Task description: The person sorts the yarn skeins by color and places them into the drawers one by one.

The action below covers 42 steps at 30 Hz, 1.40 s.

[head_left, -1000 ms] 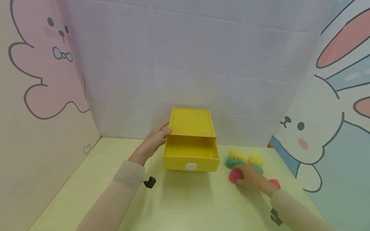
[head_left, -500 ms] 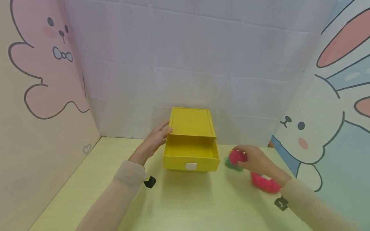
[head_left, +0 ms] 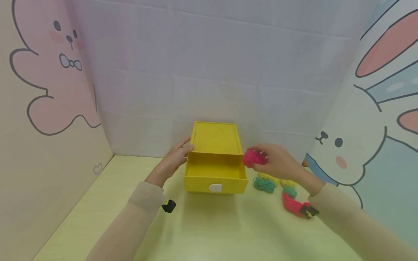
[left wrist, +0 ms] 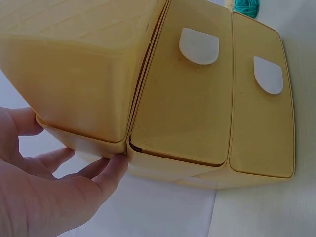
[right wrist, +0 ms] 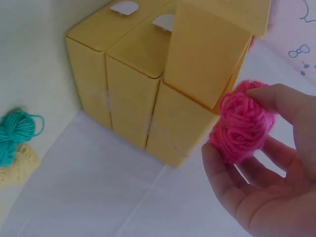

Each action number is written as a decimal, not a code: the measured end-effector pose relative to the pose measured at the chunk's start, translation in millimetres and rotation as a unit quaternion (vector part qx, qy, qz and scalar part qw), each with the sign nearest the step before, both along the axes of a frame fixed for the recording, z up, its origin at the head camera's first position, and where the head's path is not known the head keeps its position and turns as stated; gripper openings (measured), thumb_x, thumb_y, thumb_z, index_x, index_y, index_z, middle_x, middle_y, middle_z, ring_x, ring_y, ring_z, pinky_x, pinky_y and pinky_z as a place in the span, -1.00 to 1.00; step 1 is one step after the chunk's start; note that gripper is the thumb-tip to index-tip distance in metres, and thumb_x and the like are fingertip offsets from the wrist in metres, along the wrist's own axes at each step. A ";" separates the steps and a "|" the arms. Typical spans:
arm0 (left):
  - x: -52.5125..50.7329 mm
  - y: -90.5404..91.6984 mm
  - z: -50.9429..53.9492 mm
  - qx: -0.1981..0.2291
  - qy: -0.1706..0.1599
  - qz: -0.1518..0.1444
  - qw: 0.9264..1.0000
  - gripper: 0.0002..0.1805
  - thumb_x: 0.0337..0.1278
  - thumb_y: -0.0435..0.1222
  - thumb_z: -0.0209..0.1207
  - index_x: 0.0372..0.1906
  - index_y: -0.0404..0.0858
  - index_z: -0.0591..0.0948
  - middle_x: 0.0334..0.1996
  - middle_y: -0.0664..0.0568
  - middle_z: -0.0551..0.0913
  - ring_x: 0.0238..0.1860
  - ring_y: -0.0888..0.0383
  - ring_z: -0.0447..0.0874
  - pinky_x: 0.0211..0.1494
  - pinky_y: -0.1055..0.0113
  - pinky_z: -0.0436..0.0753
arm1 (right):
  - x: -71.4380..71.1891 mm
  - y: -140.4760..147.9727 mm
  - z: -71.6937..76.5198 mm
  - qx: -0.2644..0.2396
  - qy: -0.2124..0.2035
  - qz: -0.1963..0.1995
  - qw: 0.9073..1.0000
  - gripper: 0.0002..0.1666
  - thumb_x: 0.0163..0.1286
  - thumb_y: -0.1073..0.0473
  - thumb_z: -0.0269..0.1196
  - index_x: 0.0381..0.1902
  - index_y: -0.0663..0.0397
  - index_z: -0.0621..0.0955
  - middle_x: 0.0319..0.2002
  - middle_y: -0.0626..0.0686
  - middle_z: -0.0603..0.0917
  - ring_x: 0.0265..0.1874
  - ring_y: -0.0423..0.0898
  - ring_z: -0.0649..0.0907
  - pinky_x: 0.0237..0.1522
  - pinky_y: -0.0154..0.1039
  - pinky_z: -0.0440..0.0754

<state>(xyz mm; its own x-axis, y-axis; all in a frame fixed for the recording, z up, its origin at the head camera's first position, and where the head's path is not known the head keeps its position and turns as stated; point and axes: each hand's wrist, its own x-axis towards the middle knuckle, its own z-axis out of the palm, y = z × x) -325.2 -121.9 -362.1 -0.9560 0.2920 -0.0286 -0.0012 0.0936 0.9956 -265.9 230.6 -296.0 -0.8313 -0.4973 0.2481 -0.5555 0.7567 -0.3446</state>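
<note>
A small yellow drawer cabinet stands against the back wall, its top drawer pulled out. Two lower drawers with white tabs stay closed in the left wrist view. My left hand rests against the cabinet's left side, fingertips touching it and fingers fairly straight. In my right hand a pink yarn skein is pinched between thumb and fingers. That hand is raised beside the cabinet's right side, close to the open drawer's edge. As far as the head view shows, the drawer's visible floor is bare.
Right of the cabinet, on the pale table, lie a teal yarn skein, another green one, yellow skeins and more pink yarn. A white cloth wall rises behind; cartoon-printed panels flank both sides.
My right hand has lifted the pink skein off the table and carried it up and left toward the cabinet. The left hand and the drawer have kept their places.
</note>
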 end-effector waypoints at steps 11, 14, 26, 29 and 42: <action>-0.5 0.0 0.0 0.005 -0.010 0.006 1.000 -0.29 0.70 -0.08 0.00 0.75 0.09 0.06 0.72 -0.02 0.06 0.66 -0.19 0.15 0.70 -0.16 0.14 | -7.9 -58.0 5.4 0.017 0.010 0.058 0.998 -0.47 0.36 0.16 0.50 0.26 0.07 0.68 0.07 0.00 0.79 -0.05 -0.04 0.72 0.04 -0.09 0.78; -0.9 0.1 -0.8 0.005 -0.009 0.005 1.000 -0.29 0.70 -0.07 0.00 0.75 0.09 0.06 0.72 -0.01 0.06 0.66 -0.19 0.14 0.70 -0.17 0.14 | -10.4 -70.8 4.6 0.025 0.005 0.063 0.998 -0.47 0.35 0.15 0.51 0.26 0.06 0.69 0.07 -0.01 0.79 -0.03 -0.04 0.72 0.08 -0.09 0.77; -4.3 -0.5 -3.1 0.005 -0.011 0.015 1.000 -0.30 0.69 -0.08 0.00 0.75 0.07 0.08 0.71 -0.01 0.09 0.65 -0.20 0.15 0.70 -0.15 0.15 | -19.0 -109.6 -9.6 0.019 -0.030 0.108 0.993 -0.58 0.37 0.16 0.49 0.16 0.05 0.74 -0.04 -0.06 0.79 -0.11 -0.12 0.68 -0.01 -0.27 0.74; -4.5 0.0 -3.6 0.005 -0.011 0.015 1.000 -0.30 0.68 -0.09 0.00 0.75 0.07 0.09 0.71 -0.01 0.09 0.66 -0.20 0.14 0.70 -0.16 0.14 | -22.3 -116.0 -14.5 0.017 -0.041 0.113 0.993 -0.59 0.38 0.16 0.49 0.17 0.07 0.74 -0.03 -0.04 0.80 -0.12 -0.13 0.68 -0.02 -0.31 0.73; -1.7 3.0 -1.0 0.006 -0.005 0.013 1.000 -0.30 0.67 -0.09 0.00 0.74 0.06 0.11 0.69 -0.02 0.14 0.64 -0.21 0.17 0.70 -0.16 0.15 | -28.6 -134.7 -22.9 0.030 -0.057 0.106 0.992 -0.56 0.39 0.13 0.51 0.19 0.04 0.75 -0.02 -0.07 0.81 -0.13 -0.16 0.69 0.01 -0.31 0.72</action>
<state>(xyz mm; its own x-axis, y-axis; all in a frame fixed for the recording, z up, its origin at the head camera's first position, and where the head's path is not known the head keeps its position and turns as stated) -326.9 -118.9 -363.1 -0.9627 0.2683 -0.0346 -0.0130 0.0821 0.9965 -294.5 95.9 -319.0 -0.7269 -0.6756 0.1234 -0.6650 0.6476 -0.3719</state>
